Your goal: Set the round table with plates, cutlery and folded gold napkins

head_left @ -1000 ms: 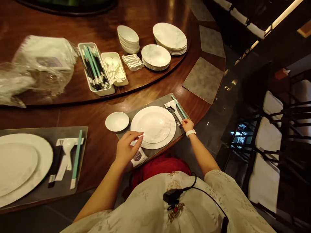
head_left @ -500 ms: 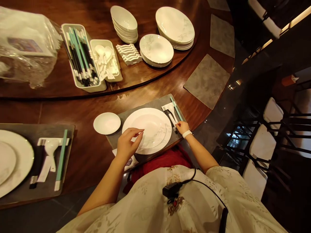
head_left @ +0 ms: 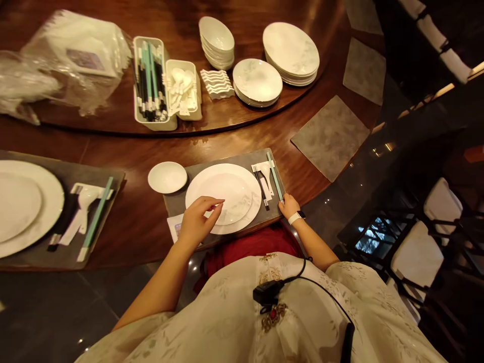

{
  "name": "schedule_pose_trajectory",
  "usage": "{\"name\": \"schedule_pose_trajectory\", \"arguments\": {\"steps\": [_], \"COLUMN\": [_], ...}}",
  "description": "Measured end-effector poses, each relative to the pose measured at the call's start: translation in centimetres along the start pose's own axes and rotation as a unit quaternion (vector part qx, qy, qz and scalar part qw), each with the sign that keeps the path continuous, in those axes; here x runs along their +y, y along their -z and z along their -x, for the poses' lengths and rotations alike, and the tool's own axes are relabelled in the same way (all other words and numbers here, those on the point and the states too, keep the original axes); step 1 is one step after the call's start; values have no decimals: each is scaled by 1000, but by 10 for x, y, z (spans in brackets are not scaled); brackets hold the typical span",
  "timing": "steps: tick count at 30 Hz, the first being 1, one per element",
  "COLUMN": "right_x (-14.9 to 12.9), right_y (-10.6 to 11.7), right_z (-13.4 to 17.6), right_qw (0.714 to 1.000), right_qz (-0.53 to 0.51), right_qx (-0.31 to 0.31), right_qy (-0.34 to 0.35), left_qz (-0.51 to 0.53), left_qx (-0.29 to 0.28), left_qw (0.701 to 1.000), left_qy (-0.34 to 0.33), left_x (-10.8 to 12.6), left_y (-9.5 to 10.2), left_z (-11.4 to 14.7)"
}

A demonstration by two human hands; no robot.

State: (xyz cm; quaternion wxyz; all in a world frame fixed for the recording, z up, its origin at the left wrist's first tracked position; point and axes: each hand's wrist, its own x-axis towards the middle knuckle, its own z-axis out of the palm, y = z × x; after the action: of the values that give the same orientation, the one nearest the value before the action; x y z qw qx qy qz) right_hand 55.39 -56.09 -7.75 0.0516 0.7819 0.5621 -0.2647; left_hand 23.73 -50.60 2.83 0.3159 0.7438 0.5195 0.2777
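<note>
My left hand (head_left: 198, 219) hovers over the near left part of a small white plate (head_left: 230, 196), which lies on a larger white plate (head_left: 251, 214). Its fingers are loosely curved with nothing in them. At the right edge of the grey placemat (head_left: 212, 160), my right hand (head_left: 290, 206) closes its fingers on the near end of the turquoise chopsticks (head_left: 275, 176). Just left of these, a white spoon (head_left: 265, 171) and black chopsticks (head_left: 260, 189) lean on a white rest (head_left: 257, 166). A white bowl (head_left: 167, 177) stands at the mat's far left corner.
A second place setting (head_left: 53, 201) is at left. On the raised round board are a chopstick box (head_left: 138, 113), a spoon box (head_left: 197, 101), stacked bowls (head_left: 217, 38), stacked plates (head_left: 257, 80), wavy white rests (head_left: 217, 83) and a plastic bag (head_left: 102, 55). Chairs (head_left: 418, 252) stand right.
My right hand has moved from beside the spoon to the near end of the turquoise chopsticks and taken hold there. My left hand stays over the plates. The view has shifted.
</note>
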Motion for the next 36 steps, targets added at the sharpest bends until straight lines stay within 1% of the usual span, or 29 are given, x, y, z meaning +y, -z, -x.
{"name": "schedule_pose_trajectory", "arguments": {"steps": [4,7,10,12,13,14,16,19,21,23,24,26,27,29,32,34,36], "right_x": [8,15,16,6,-3,-16,-53,-129,-184,-232,-252,-279,-287,-295,-293,-291,-290], "right_y": [-2,-1,12,30,40,51,72,92,96,93,90,83,79,70,58,56,58], "right_z": [-10,-16,-25,-37,-44,-52,-71,-102,-123,-146,-158,-180,-190,-205,-216,-217,-217], "right_qw": [999,997,996,995,993,989,978,959,951,951,953,961,966,973,975,972,969], "right_qz": [1,-6,-13,-10,-7,-5,1,33,58,74,80,94,105,127,165,190,211], "right_qx": [-7,-12,7,35,47,55,63,59,56,64,72,90,94,95,109,113,108], "right_qy": [47,73,83,94,110,134,198,276,298,294,283,244,218,166,102,79,67], "left_qz": [-12,-14,-13,-14,-14,-15,-15,2,18,26,24,18,16,16,33,47,58], "left_qx": [37,32,26,34,40,45,53,60,60,56,52,49,49,48,34,18,-1], "left_qw": [999,999,999,998,997,996,994,993,993,994,994,996,996,995,992,989,987], "left_qy": [10,25,45,59,66,74,90,106,104,93,88,78,76,82,114,140,152], "left_x": [23,33,36,34,32,28,17,-6,-27,-52,-66,-97,-113,-147,-190,-207,-212], "left_y": [-17,-25,-25,-21,-19,-15,-5,21,48,83,101,137,153,180,206,216,222], "left_z": [13,28,43,53,58,62,69,70,65,58,53,46,44,43,49,54,57]}}
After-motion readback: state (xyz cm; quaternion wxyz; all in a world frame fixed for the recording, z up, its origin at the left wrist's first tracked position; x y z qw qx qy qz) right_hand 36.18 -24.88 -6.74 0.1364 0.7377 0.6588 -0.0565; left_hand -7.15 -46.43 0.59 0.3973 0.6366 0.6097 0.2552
